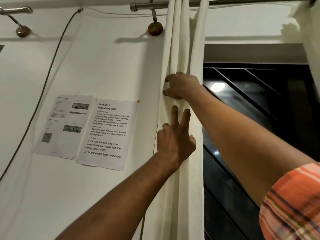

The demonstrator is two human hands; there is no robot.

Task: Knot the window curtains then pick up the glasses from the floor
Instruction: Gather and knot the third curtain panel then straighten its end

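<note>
The curtain hung gathered in one bundle from the rod. Its long axis ran top to bottom, just right of the frame's centre. The right hand clutched the bundle at mid-frame, fingers curled round its left edge. The left hand lay directly beneath, two fingers straight against the folds and plainly gripping nothing. The free length for knotting likely hung below both hands, nearer the left. Neither glasses nor floor showed.
</note>
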